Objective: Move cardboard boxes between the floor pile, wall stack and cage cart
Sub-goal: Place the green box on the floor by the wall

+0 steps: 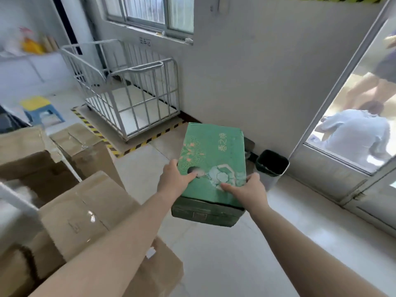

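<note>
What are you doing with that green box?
A person holds a green box in the air with both hands, the left hand and right hand each with a grip on its near end. The white cage cart stands ahead by the wall, nothing in it. Brown boxes sit piled at the left.

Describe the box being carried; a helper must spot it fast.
Find the white cage cart under the window. Nearer the camera, the left hand and right hand grip a green box. Its flower print sets it apart from the plain brown boxes.

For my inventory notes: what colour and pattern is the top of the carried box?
Green box, with a floral drawing, seen in the head view.
</note>
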A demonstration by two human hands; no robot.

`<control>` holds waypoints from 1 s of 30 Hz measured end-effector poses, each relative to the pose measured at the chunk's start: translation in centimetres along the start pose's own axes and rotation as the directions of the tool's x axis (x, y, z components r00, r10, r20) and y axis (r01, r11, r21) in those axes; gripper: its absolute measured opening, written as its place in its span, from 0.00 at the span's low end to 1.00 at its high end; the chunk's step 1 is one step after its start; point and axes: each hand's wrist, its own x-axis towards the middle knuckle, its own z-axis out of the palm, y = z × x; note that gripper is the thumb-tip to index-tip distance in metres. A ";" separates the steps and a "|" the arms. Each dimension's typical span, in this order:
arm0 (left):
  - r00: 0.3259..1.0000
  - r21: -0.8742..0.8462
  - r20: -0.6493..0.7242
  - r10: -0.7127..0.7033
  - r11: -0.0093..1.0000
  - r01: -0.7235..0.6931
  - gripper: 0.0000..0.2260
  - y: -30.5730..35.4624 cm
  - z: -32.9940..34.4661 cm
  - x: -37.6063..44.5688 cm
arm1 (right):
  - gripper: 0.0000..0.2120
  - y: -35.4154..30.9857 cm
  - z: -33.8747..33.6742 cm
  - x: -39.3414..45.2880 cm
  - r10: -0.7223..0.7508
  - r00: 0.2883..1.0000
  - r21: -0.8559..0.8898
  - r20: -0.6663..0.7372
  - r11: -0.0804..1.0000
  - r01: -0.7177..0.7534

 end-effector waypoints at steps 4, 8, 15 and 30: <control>0.996 0.026 -0.058 -0.060 0.998 0.062 0.28 1.9 1.4 8.9 | 0.31 -2.5 1.0 10.5 -0.015 0.996 -0.036 0.092 0.999 0.019; 0.992 -0.007 -0.090 -0.090 0.996 0.090 0.28 3.4 2.5 19.5 | 0.33 -6.0 3.1 21.9 -0.029 0.992 -0.055 0.126 0.998 0.036; 0.988 -0.028 -0.118 -0.096 0.995 0.093 0.23 8.4 1.3 37.1 | 0.40 -13.8 6.6 40.1 -0.030 0.984 0.001 0.178 1.000 0.030; 0.971 0.173 -0.065 -0.229 0.956 0.237 0.22 9.9 -0.8 78.4 | 0.34 -27.9 21.7 78.9 0.026 0.937 -0.049 0.349 0.999 -0.010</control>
